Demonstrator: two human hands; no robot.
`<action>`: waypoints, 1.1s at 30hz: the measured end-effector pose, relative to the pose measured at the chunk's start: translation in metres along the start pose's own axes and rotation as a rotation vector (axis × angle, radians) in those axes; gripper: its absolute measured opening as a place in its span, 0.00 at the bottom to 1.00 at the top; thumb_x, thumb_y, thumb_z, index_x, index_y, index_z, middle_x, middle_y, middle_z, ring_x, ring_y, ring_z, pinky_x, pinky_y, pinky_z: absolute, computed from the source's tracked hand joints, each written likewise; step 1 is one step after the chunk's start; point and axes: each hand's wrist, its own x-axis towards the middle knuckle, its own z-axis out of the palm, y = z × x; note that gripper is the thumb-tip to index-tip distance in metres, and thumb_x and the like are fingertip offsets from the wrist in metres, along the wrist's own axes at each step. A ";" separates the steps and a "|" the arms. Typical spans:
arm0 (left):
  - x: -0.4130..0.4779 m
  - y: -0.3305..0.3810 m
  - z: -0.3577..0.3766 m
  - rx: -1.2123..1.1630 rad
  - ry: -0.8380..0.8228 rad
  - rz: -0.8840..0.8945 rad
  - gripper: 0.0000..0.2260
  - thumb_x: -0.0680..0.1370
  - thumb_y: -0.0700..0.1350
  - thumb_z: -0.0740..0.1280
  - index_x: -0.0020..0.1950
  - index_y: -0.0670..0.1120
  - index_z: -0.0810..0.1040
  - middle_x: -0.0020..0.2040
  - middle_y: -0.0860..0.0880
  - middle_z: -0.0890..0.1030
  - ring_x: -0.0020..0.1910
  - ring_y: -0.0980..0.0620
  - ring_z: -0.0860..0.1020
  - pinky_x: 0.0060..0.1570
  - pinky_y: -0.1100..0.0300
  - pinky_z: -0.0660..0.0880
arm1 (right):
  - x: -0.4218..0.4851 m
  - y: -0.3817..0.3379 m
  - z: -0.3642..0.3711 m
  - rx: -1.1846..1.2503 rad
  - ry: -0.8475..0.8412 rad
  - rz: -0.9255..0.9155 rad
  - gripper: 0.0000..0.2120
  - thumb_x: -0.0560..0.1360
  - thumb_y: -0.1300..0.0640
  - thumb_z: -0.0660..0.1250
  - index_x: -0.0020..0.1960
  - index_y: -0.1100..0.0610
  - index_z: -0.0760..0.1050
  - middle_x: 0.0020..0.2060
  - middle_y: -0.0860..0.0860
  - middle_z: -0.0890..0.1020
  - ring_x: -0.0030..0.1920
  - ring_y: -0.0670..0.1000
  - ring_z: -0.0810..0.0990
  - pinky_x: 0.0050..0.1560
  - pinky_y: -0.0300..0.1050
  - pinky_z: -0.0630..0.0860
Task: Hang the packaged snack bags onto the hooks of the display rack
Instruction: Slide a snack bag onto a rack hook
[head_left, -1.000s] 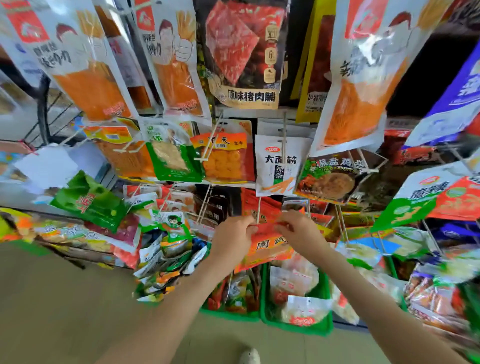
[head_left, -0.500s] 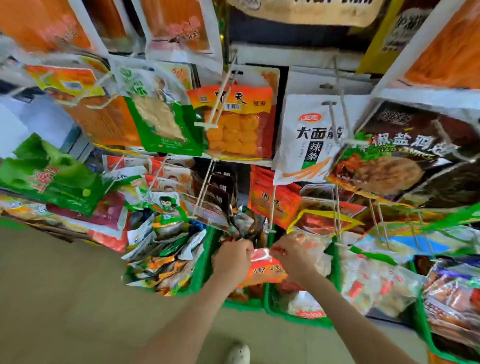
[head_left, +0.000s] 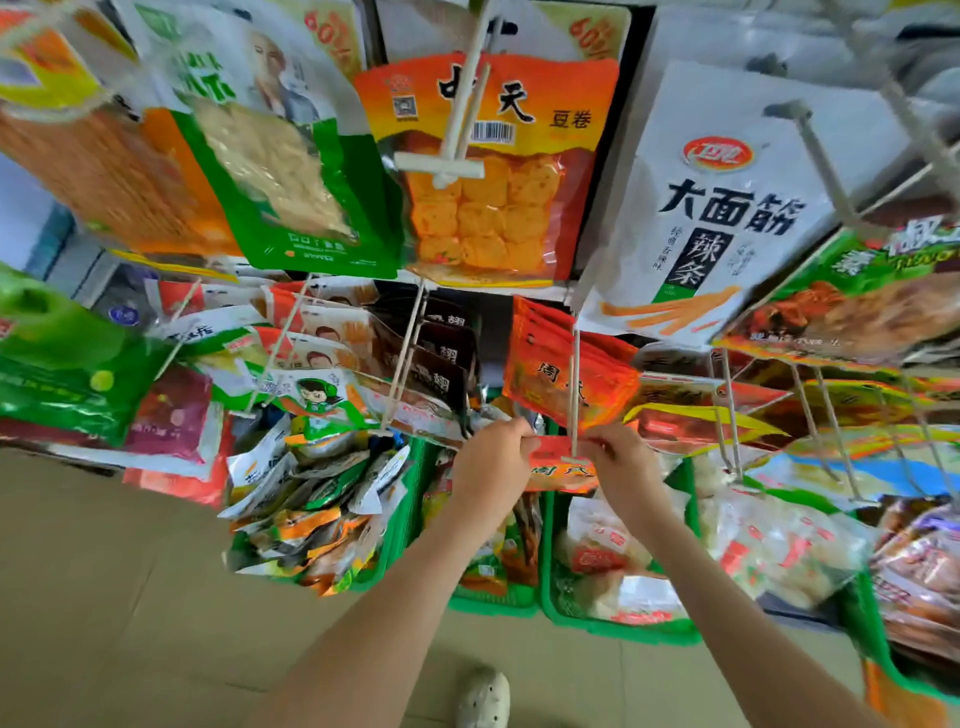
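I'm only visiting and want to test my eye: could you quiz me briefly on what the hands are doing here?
1. True or false: the left hand and right hand both hold the orange snack bag.
2. The bag is at the end of the hook carrying: A) matching orange bags, B) white bags, C) green bags.
3. Fill in: the baskets below are ____.
Key: 1 true; 2 A; 3 green.

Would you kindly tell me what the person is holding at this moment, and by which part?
An orange snack bag, pinched along its top edge: left hand at the left corner, right hand at the right.
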 end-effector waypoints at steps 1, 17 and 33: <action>0.003 -0.001 0.001 0.003 0.005 0.007 0.10 0.80 0.47 0.60 0.54 0.45 0.79 0.46 0.49 0.82 0.41 0.51 0.79 0.37 0.56 0.74 | 0.001 0.000 0.001 0.017 0.006 0.005 0.05 0.74 0.64 0.65 0.44 0.58 0.79 0.38 0.46 0.76 0.44 0.50 0.73 0.38 0.35 0.64; 0.033 -0.013 0.015 -0.039 -0.010 0.012 0.07 0.79 0.44 0.62 0.51 0.45 0.79 0.44 0.51 0.82 0.36 0.54 0.75 0.30 0.61 0.65 | 0.022 0.012 0.010 0.010 0.088 -0.022 0.07 0.74 0.65 0.65 0.49 0.59 0.80 0.43 0.43 0.76 0.46 0.46 0.73 0.41 0.26 0.65; 0.048 0.040 0.016 -0.033 0.331 0.252 0.14 0.74 0.35 0.64 0.59 0.40 0.76 0.53 0.43 0.78 0.53 0.43 0.76 0.54 0.50 0.74 | 0.032 0.021 -0.010 -0.024 0.197 -0.095 0.17 0.77 0.63 0.61 0.66 0.55 0.69 0.55 0.46 0.72 0.44 0.45 0.73 0.44 0.41 0.70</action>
